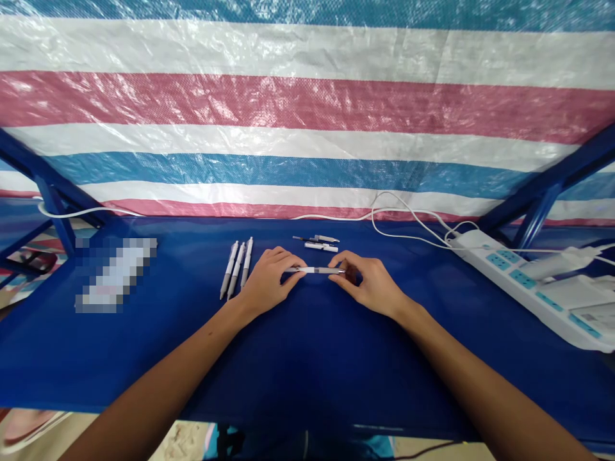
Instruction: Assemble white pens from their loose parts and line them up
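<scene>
A white and grey pen is held level between both hands, above the blue tabletop. My left hand pinches its left part between thumb and fingers. At the grey end with the tip, my right hand closes thumb and forefinger on the pen. Just beyond lie pen parts: a white barrel, a short grey-and-white piece and a thin dark refill. Three similar pens rest side by side left of my left hand, which partly covers the nearest one.
On the right stands a long white power strip with plugs and chargers in it. A white cable runs along the table's back edge. A blurred-out flat item lies at left. Striped sheeting hangs behind, between blue frame bars.
</scene>
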`<state>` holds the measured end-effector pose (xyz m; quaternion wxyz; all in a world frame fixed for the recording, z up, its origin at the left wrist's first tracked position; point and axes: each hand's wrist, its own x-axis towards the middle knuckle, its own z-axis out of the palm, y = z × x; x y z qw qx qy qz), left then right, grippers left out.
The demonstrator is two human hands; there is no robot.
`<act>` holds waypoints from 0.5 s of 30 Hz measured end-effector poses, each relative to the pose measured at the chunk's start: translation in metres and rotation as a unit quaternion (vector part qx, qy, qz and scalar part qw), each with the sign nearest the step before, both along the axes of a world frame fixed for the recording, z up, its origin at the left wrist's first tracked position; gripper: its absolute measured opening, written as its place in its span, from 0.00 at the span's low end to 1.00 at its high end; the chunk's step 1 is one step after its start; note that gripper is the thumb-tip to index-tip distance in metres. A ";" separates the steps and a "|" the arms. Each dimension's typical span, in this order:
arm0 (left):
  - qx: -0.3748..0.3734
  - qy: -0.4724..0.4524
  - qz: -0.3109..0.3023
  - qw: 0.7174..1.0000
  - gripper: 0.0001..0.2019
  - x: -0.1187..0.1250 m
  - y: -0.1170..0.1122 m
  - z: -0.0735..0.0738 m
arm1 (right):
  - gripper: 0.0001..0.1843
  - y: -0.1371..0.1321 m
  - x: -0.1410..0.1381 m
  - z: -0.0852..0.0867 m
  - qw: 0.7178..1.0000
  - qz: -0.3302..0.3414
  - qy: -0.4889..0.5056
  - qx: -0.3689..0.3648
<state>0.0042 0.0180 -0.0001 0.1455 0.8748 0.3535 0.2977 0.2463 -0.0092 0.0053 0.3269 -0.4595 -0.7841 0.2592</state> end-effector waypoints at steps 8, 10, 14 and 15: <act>0.010 -0.005 -0.013 1.000 0.06 0.001 -0.001 -0.001 | 0.20 0.000 -0.001 0.003 0.999 0.006 -0.026 -0.022; 0.011 -0.005 -0.013 1.000 0.06 0.001 0.000 -0.001 | 0.17 -0.001 -0.001 0.003 0.999 0.012 -0.031 -0.031; 0.015 -0.012 -0.014 1.000 0.05 0.000 0.000 0.000 | 0.14 -0.001 0.000 0.001 1.000 0.009 -0.008 -0.025; 0.014 -0.012 -0.013 1.000 0.05 0.000 0.000 0.000 | 0.12 0.000 0.001 0.000 1.000 0.006 -0.003 -0.020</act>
